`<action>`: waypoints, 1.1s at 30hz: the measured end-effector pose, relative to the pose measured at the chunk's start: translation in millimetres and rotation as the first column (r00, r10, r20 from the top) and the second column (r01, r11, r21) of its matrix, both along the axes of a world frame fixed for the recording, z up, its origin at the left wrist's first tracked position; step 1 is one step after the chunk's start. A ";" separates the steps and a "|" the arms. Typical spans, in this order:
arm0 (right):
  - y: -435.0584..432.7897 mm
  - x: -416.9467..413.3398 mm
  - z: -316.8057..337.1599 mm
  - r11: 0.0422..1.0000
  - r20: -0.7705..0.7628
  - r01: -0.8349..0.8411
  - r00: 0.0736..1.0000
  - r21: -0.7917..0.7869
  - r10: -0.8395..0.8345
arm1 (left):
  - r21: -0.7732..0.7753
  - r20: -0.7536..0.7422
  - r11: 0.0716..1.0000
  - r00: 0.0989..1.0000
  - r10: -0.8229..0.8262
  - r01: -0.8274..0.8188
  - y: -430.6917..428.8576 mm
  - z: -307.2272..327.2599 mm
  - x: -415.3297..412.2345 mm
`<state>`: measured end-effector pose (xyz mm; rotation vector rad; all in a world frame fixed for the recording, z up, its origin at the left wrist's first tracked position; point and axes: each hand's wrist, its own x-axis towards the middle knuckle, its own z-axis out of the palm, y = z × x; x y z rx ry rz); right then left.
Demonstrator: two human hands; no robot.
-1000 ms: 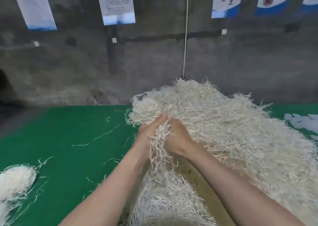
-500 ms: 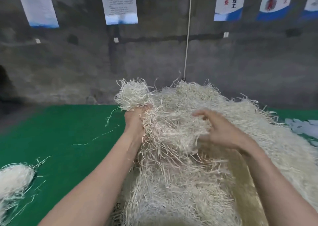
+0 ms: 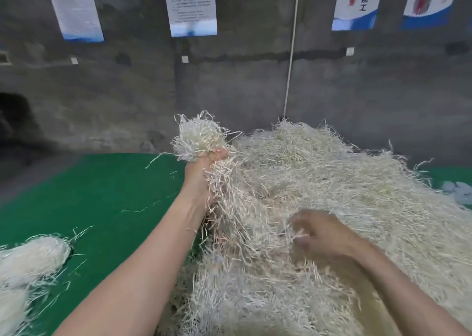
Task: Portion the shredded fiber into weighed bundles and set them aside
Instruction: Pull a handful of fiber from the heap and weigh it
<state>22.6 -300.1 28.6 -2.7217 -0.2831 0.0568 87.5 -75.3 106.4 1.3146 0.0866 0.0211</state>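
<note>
Concrete wall point(image 3: 242, 93), printed posters point(image 3: 190, 6) hung along it, white cord point(image 3: 291, 54); green mat point(image 3: 89, 195) below

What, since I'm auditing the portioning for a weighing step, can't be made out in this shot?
Head view:
- Right hand: motion-blurred; grasp unclear.
- Left hand: fingers buried in the tuft it grips.
- Set-aside bundle: cut off by the left edge.
- Poster: text too small.

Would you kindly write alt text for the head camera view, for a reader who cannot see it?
A person's left hand grips a raised handful of pale shredded fiber from a big heap on a green surface, while the blurred right hand curls over the heap. A smaller fiber bundle lies at left.
</note>
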 end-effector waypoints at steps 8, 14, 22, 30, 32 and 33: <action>94.3 20.7 1.5 0.998 0.317 -0.059 0.947 0.005 0.054 | -0.183 -0.079 0.965 0.975 -0.206 0.189 -24.6 1.0 -6.8; -4.7 26.9 -47.9 0.927 0.377 0.168 0.926 -0.334 -0.032 | -0.199 -0.019 0.975 0.995 -0.101 0.096 -9.7 -11.7 4.7; -53.5 1.9 -36.4 0.877 0.109 0.250 0.968 -0.411 -0.225 | -0.319 -0.021 0.943 0.996 0.091 -0.093 10.9 -0.3 18.4; 38.8 38.1 59.9 0.995 0.280 0.070 0.956 0.071 -0.087 | -0.218 -0.026 0.975 0.999 -0.034 0.027 -4.5 10.0 -7.2; 83.7 46.8 26.7 0.988 -0.002 0.017 1.000 0.154 -0.017 | -0.306 0.009 0.941 0.989 -0.148 0.144 -8.2 21.2 -16.8; 101.0 50.8 3.9 0.981 -0.102 0.018 0.995 0.191 0.002 | -0.325 0.034 0.928 0.983 -0.179 0.180 -8.3 26.0 -19.6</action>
